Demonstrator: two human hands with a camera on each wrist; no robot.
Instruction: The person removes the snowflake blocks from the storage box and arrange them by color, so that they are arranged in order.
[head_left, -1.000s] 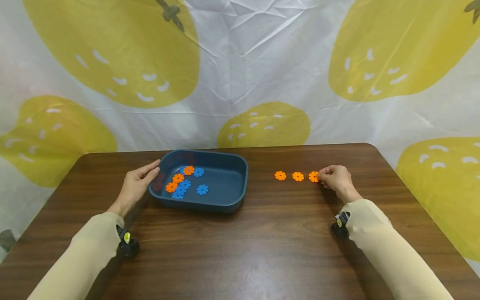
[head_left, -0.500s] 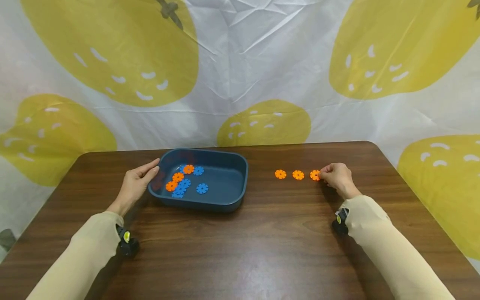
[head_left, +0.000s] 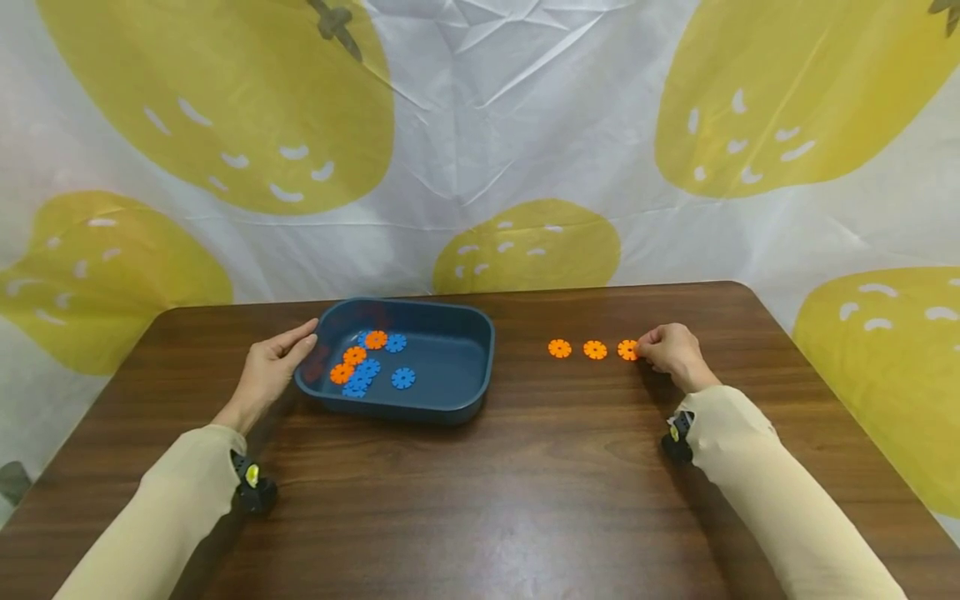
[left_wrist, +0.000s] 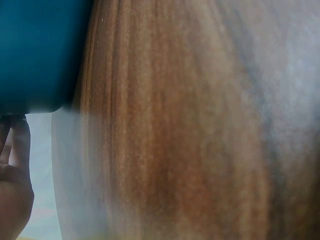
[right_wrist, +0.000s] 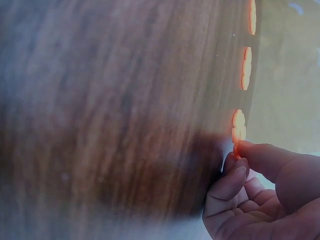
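Note:
A dark blue rectangular basin (head_left: 450,400) stands left of centre on the table, with orange and blue notched discs inside it. My left hand (head_left: 270,367) holds the basin's left rim, thumb at the edge; in the left wrist view its fingers (left_wrist: 20,142) meet the outer wall. To the right, an orange disc (head_left: 559,348), a second orange disc (head_left: 595,350) and a third orange disc (head_left: 627,350) make a row on the table. My right hand (head_left: 673,354) pinches the third, rightmost one between thumb and fingers; part of that disc is hidden by the fingertips.
Loose orange discs (head_left: 342,373) and blue discs (head_left: 403,378) are gathered mostly in the basin's left half, some overlapping. The brown wooden table (head_left: 480,500) ends at the back against a hanging white cloth (head_left: 420,250) printed with yellow fruit.
My right hand shifts the pinched orange disc slightly right, then slightly back left. The left hand stays at the basin's rim, and the other discs keep their places.

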